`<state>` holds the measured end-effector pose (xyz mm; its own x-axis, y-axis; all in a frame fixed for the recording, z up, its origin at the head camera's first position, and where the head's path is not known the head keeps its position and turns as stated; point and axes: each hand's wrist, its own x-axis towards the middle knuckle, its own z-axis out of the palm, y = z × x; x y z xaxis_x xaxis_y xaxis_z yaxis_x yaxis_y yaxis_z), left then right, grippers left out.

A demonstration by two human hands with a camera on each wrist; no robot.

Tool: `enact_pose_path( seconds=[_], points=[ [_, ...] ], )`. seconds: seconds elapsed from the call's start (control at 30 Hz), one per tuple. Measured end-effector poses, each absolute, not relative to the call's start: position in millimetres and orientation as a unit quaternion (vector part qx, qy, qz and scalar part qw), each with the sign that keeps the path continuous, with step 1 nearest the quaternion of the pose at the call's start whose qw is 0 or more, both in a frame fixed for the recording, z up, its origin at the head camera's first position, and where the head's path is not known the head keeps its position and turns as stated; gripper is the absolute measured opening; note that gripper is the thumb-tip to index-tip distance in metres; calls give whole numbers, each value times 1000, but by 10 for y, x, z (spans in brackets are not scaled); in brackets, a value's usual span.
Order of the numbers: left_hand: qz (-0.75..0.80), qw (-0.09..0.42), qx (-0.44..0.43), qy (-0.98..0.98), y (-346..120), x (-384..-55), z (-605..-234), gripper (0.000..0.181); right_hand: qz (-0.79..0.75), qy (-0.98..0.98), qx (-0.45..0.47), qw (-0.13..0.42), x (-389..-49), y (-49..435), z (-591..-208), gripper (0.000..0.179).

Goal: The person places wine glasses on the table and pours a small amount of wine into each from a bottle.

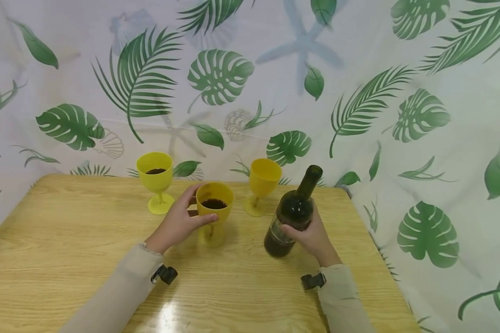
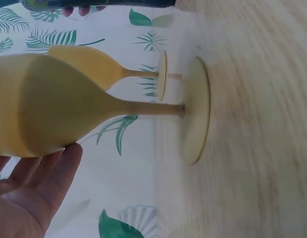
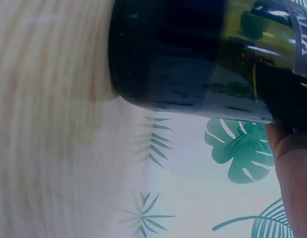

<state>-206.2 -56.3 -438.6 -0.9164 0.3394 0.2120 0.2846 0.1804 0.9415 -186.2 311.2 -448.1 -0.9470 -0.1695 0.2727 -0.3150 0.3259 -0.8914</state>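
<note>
My left hand (image 1: 180, 221) holds an amber-yellow goblet (image 2: 59, 99) by its bowl, fingers behind and thumb across the front. Dark liquid shows inside that goblet in the head view, and it stands upright with its foot at the tabletop. To its right, my right hand (image 1: 314, 236) grips a dark green wine bottle (image 1: 295, 208) around the body. The bottle is uncorked, leans slightly to the right at the neck, and has dark liquid in its lower part. Its bottom (image 3: 118, 49) is at or close to the wood; I cannot tell whether it touches.
A lemon-yellow goblet (image 1: 154, 173) with dark liquid stands at the back left. Behind and between the held goblet and bottle stands another amber goblet (image 1: 265, 178), no liquid visible in it. The wooden table (image 1: 87, 249) meets a leaf-patterned cloth (image 1: 233, 129) at its back edge.
</note>
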Motion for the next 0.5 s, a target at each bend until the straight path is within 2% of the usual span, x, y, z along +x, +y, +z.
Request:
enact_pose_path(
  seconds=[0.5],
  points=[
    [613,-33,124,780,-497,-2370,-4312,86,560,-813,145,65,-1868,3120,-4473,86]
  ],
)
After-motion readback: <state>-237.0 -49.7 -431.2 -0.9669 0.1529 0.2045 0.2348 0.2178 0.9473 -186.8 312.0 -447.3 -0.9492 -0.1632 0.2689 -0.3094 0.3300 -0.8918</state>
